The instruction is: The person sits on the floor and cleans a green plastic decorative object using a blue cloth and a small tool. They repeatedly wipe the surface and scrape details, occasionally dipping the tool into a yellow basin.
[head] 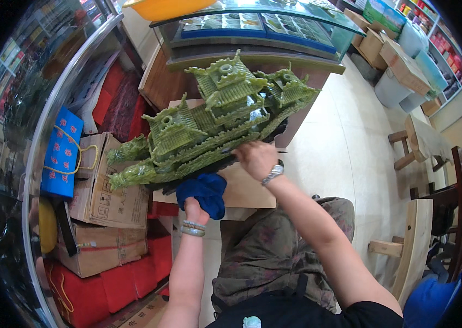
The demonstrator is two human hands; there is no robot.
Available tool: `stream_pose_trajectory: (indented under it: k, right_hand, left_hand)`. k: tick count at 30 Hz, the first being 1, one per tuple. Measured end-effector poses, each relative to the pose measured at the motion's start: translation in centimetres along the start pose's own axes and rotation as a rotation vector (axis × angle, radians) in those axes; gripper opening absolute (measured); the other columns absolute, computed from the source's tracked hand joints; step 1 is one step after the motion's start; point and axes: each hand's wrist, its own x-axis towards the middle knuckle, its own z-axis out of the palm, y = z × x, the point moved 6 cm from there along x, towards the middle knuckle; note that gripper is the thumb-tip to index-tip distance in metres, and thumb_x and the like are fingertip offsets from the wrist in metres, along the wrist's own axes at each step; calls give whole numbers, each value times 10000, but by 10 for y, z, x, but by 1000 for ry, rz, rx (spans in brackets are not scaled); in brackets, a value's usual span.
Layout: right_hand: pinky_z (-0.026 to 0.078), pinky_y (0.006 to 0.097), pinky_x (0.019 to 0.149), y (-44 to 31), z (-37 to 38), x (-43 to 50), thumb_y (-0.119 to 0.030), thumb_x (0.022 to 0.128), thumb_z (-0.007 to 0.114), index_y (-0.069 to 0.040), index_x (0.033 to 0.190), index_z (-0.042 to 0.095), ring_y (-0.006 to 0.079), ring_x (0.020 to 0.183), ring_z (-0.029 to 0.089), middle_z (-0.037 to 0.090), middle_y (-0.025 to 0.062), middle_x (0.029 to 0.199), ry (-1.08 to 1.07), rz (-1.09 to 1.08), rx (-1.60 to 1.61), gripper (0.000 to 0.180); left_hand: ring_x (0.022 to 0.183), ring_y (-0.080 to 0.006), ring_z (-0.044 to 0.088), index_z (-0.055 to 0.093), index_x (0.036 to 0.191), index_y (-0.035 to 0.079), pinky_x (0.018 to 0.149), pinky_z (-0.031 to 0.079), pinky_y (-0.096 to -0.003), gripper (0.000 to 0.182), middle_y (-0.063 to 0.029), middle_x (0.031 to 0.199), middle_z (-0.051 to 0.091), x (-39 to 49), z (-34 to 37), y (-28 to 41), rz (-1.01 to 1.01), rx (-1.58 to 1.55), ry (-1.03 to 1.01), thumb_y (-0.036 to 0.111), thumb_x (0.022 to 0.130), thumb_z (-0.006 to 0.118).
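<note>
A large green carved stone dragon boat (pixel 210 131), with tiered pavilions and two dragon-like heads at its left end, lies slantwise before me. Its dark stand (pixel 279 129) shows along the lower side, above a pale wooden surface (pixel 251 192). My left hand (pixel 195 212) grips a bunched blue cloth (pixel 204 192) just under the near side of the carving. Against the hull's near side, my right hand (pixel 257 160) holds a slim dark tool (pixel 282 152), perhaps a brush or pen. Its tip is at the carved edge; my fingers partly hide it.
Beyond the carving stands a glass display case (pixel 251 45) with an orange basin (pixel 169 9) on top. Cardboard boxes (pixel 128 201), a blue box (pixel 62 151) and red boxes (pixel 120 283) crowd the left, beside a metal-framed glass cabinet (pixel 36 143). Wooden benches (pixel 413 246) stand to the right.
</note>
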Motion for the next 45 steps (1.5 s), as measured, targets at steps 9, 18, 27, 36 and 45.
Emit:
stream_pose_trajectory:
  k: [9, 18, 27, 36, 45]
  right_hand:
    - [512, 413, 601, 6, 19, -6, -257, 824, 669, -106, 729, 683, 283, 688, 655, 668, 90, 713, -79, 115, 88, 179]
    - [529, 405, 656, 1, 44, -16, -299, 815, 661, -117, 750, 703, 271, 758, 672, 693, 102, 769, -275, 46, 32, 198]
    - [526, 378, 678, 2, 22, -19, -294, 859, 634, -101, 755, 674, 260, 755, 651, 678, 85, 772, -88, 41, 6, 223]
    - [522, 390, 646, -17, 35, -14, -260, 834, 650, -100, 749, 646, 261, 754, 650, 666, 76, 765, -44, -72, 49, 181]
    - [509, 384, 655, 0, 5, -9, -246, 830, 652, -100, 736, 656, 249, 744, 639, 647, 76, 739, -72, 9, -26, 174]
  left_hand:
    - [930, -297, 622, 612, 964, 29, 833, 516, -403, 212, -135, 1026, 664, -5, 11, 6, 5, -20, 32, 202, 894, 511]
    - [948, -293, 615, 617, 942, 31, 889, 510, -417, 208, -121, 1043, 663, -7, 13, 4, -28, -10, 60, 201, 897, 506]
    - [952, -269, 608, 584, 1018, 51, 833, 508, -388, 209, -84, 1027, 652, -3, -5, 7, 12, -10, 40, 216, 907, 518]
    - [979, -278, 614, 614, 920, 42, 876, 513, -401, 223, -116, 1048, 661, -6, 16, 5, 23, 44, -55, 237, 920, 506]
    - [944, -291, 619, 610, 888, 23, 845, 518, -402, 197, -131, 1031, 659, -5, 6, 7, 30, 26, 9, 183, 897, 495]
